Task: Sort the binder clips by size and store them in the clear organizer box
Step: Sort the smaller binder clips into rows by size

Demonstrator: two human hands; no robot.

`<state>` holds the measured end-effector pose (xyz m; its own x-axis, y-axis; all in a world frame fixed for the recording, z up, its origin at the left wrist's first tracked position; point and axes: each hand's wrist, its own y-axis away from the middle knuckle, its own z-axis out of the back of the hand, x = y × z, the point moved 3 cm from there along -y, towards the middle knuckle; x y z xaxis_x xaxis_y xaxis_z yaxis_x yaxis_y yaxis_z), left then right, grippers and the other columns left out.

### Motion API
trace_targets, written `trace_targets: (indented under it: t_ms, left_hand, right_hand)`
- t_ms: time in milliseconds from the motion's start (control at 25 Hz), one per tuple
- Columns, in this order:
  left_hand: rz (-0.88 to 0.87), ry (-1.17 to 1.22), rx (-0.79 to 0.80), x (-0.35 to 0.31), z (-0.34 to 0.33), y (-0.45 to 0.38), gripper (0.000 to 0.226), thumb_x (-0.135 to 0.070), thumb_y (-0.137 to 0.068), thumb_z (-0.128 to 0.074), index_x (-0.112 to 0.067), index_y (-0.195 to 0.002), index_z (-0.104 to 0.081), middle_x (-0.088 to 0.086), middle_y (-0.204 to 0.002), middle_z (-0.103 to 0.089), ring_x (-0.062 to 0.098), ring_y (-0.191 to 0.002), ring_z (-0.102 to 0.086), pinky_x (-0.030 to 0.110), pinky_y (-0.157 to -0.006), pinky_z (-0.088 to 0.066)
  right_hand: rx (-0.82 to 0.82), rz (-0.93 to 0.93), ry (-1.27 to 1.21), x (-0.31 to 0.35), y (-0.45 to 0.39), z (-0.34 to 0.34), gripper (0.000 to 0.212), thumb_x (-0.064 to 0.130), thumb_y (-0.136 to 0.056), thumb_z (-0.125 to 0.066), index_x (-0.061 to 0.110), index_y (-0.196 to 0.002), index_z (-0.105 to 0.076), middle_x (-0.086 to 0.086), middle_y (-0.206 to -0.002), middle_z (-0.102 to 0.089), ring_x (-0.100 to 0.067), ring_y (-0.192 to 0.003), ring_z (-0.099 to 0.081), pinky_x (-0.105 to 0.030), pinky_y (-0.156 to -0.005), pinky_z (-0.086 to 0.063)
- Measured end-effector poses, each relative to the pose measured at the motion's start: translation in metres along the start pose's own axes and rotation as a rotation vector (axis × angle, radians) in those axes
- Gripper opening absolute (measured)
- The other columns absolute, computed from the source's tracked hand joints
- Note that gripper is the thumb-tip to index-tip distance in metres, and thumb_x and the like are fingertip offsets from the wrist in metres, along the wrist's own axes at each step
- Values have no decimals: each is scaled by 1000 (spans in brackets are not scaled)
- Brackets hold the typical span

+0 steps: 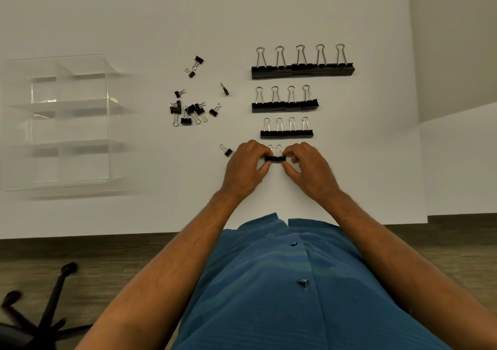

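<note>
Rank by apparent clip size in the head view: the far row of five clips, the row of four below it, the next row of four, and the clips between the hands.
1. Far row of five
2. Second row
3. Third row
4. Clips between the hands

The order holds although nearer rows should look larger.

We are reaching both bare forearms forward and inward, so that our hands are meeting over a short row of small binder clips [275, 158]. Our left hand [246, 168] is curling at the row's left end, thumb tucked against it, fingers bent over the top. Our right hand [309, 168] is mirroring it at the right end (thumb and forefinger pinching the end clip), knuckles raised, wrists angling toward each other.
</note>
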<state>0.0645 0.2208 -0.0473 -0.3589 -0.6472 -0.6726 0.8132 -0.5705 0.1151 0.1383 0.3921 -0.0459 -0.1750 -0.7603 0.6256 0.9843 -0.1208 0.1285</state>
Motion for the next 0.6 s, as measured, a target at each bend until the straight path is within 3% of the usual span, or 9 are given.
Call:
trace_targets:
  t_ms: [120, 240, 440, 600]
  left_hand:
    - [7, 66, 28, -3, 6, 3, 31, -25, -88, -72, -21, -116, -61, -5, -109, -59, 8, -98, -52, 27, -85, -48]
    - [40, 188, 25, -2, 25, 7, 24, -24, -91, -69, -22, -114, -62, -8, -105, -56, -1, -86, -51, 18, -77, -48]
    - [155, 242, -207, 35, 89, 8, 10, -16, -94, -63, -21, -102, -67, -7, -98, -62, 6, -78, -56, 14, -70, -46]
    - [315, 205, -356, 87, 141, 3, 10, -16, -93, -62, -23, -99, -68, -9, -100, -62, 4, -80, -57, 10, -70, -43]
  right_hand:
    - [-12, -46, -66, 5, 1, 5, 30, 23, -90, -73, 18, -118, -61, 9, -96, -54, -6, -80, -49, -20, -73, -48]
    - [-98, -107, -124, 23, -2, 17, 22, 19, -92, -70, 20, -112, -61, 7, -95, -55, -9, -76, -55, -19, -65, -50]
    - [-122, -10, -158, 89, -55, 25, 14, 15, -97, -62, 15, -110, -64, 4, -102, -58, -9, -82, -56, -15, -70, -48]
    - [-47, 14, -143, 123, -124, 6, 25, 24, -98, -60, 22, -122, -58, 4, -119, -55, -7, -91, -58, -23, -78, -50]
